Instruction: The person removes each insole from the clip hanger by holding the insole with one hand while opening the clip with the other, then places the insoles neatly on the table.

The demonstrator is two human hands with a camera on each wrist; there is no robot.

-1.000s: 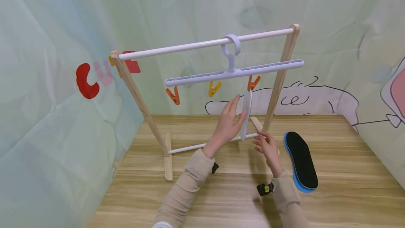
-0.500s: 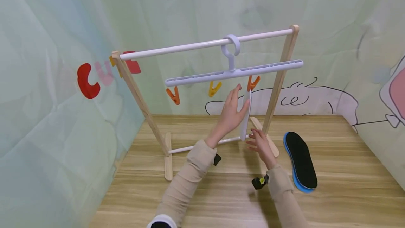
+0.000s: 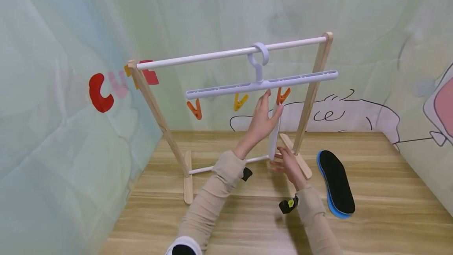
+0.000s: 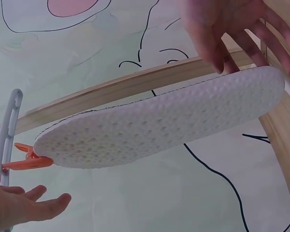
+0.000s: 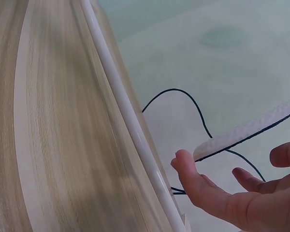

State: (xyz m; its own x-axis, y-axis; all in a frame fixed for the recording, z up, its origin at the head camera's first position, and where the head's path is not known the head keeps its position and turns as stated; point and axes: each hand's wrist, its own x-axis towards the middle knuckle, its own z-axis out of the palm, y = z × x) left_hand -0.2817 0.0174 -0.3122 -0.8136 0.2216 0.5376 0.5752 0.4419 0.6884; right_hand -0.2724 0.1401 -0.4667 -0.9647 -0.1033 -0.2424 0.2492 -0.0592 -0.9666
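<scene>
A white dimpled insole (image 4: pixel 159 118) hangs from an orange clothespin (image 3: pixel 283 96) under the lilac hanger (image 3: pixel 244 87). In the head view it is seen nearly edge-on. My left hand (image 3: pixel 262 123) is raised just left of the insole's top, fingers extended toward the hanger bar; in the left wrist view the fingers (image 4: pixel 41 203) sit beside the clothespin and grip nothing. Low by the insole's bottom end is my right hand (image 3: pixel 288 166), fingers spread and loosely bent. In the right wrist view, its index finger (image 5: pixel 187 169) lies close to the insole's tip; whether they touch is unclear.
The hanger hooks over the white top rod (image 3: pixel 198 58) of a wooden-sided rack (image 3: pixel 155 117). Another orange clothespin (image 3: pixel 194 109) and a yellow one (image 3: pixel 240 102) hang from it. A black-and-blue insole (image 3: pixel 336 182) lies on the wooden table (image 3: pixel 382 192) at right.
My left hand has moved up and slightly right, toward the hanger bar. My right hand has shifted left, nearer the insole's lower end. The white insole stays hanging.
</scene>
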